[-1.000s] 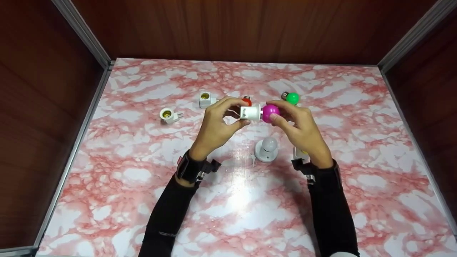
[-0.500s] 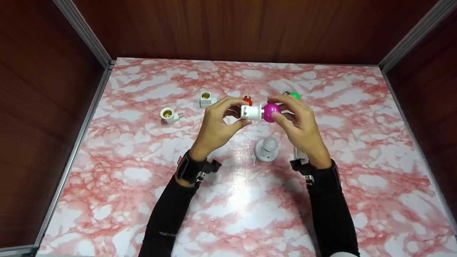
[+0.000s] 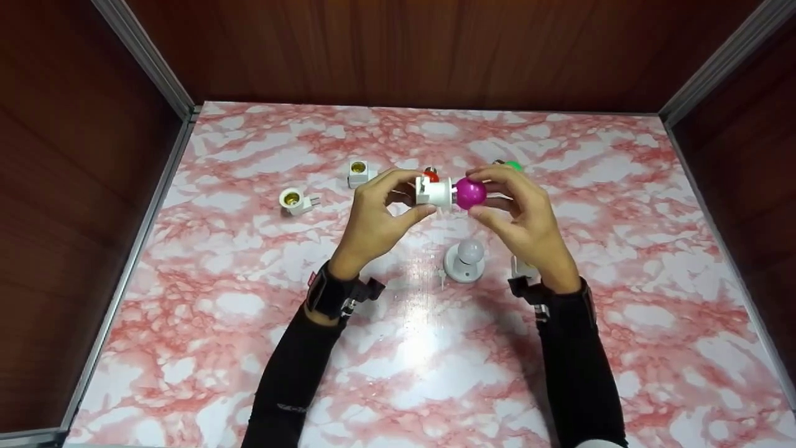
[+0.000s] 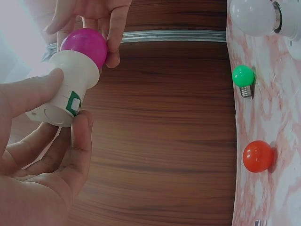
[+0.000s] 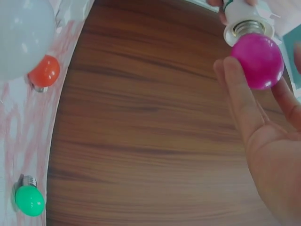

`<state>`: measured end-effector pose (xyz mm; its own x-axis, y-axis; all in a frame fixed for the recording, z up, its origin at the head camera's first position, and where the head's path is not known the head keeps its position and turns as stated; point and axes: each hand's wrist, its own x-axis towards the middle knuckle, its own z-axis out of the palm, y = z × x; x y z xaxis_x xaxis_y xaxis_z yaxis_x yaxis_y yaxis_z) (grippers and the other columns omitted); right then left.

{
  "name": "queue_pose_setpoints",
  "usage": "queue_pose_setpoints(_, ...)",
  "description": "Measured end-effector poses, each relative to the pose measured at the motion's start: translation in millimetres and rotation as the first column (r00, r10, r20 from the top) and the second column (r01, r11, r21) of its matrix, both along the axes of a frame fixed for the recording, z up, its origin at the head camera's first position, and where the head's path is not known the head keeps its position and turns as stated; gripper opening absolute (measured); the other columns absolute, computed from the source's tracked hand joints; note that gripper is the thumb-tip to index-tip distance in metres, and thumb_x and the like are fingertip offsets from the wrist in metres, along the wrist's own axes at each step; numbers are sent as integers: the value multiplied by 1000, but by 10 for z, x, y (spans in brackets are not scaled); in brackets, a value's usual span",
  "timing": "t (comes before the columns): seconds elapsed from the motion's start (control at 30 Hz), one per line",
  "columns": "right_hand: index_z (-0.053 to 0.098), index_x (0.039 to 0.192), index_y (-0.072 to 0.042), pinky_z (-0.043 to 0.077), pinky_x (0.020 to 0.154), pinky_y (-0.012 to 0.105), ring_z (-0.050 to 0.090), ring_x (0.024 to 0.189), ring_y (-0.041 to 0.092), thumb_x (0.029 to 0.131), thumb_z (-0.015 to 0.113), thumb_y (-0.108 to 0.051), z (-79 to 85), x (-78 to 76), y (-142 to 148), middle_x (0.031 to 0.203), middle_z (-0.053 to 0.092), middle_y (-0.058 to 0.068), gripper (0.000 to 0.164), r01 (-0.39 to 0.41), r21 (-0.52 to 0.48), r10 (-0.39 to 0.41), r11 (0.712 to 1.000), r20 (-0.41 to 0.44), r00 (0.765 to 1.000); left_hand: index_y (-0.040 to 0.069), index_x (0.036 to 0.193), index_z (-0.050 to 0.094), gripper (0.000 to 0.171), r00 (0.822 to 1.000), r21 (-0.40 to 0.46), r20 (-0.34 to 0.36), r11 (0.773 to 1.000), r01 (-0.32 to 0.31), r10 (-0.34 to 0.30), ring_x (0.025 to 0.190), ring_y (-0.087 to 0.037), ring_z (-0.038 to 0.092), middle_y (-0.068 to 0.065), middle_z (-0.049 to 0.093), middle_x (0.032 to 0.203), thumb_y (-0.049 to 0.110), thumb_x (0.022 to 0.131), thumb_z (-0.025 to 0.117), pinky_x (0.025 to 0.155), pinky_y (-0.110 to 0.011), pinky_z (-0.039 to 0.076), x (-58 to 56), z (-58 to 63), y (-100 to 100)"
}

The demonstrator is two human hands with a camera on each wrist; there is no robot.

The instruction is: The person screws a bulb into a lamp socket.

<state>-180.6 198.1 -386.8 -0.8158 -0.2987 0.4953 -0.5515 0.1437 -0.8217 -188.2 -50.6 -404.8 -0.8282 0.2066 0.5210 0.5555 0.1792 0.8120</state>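
Observation:
My left hand (image 3: 376, 214) pinches a white plug-in lamp socket (image 3: 434, 191) between thumb and fingers, above the table. In the left wrist view a green-and-white label shows on the socket (image 4: 66, 89). A magenta light bulb (image 3: 471, 194) sits at the socket's mouth, with part of its metal screw base visible in the right wrist view, where the bulb (image 5: 257, 61) is tilted against the rim. My right hand (image 3: 525, 214) holds the bulb's round end, thumb below and fingers above. How far the threads are engaged is hidden.
Two white sockets, one round (image 3: 292, 200) and one square (image 3: 359, 173), lie to the left. A red bulb (image 4: 258, 156) and a green bulb (image 4: 243, 76) lie behind my hands. Nearer stands a white bulb (image 3: 470, 252) on a round base. Another white fixture (image 3: 521, 267) is partly hidden by my right wrist.
My right thumb has shifted from the front of the magenta bulb to its lower side. The socket has turned slightly in my left hand, which stays in about the same place.

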Motion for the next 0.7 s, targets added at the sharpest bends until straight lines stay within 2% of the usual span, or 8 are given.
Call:
queue_pose_setpoints(0.17,64,132,9,65,98,28,72,117,15,80,81,18,8,-8,28,135,66,4,56,-22,18,23,1000,-40,999,-3,129,71,47,1000,-2,29,1000,-3,3,97,-24,76,-18,75,113,18,90,86,87,-27,67,8,2,-2)
queue_pose_setpoints(0.37,66,132,7,65,95,26,73,116,12,81,82,17,-5,-28,26,135,66,14,54,-3,41,6,999,-85,996,-3,128,71,45,999,8,38,1000,2,-2,95,-24,76,-18,76,113,18,90,86,85,-29,67,14,10,0)
queue_pose_setpoints(0.57,67,131,6,66,92,25,74,112,12,81,83,16,-25,-41,22,129,68,7,53,11,34,-8,999,-103,995,-4,127,71,45,999,14,32,1000,-3,3,95,-24,76,-18,76,113,17,90,87,85,-29,67,14,3,3)
queue_pose_setpoints(0.7,67,131,6,66,91,24,75,109,12,80,83,15,-32,-48,24,126,68,6,54,12,27,-9,1000,-109,994,-4,127,71,46,1000,10,24,1000,-12,11,95,-24,76,-18,76,113,17,89,87,85,-28,67,12,4,4)
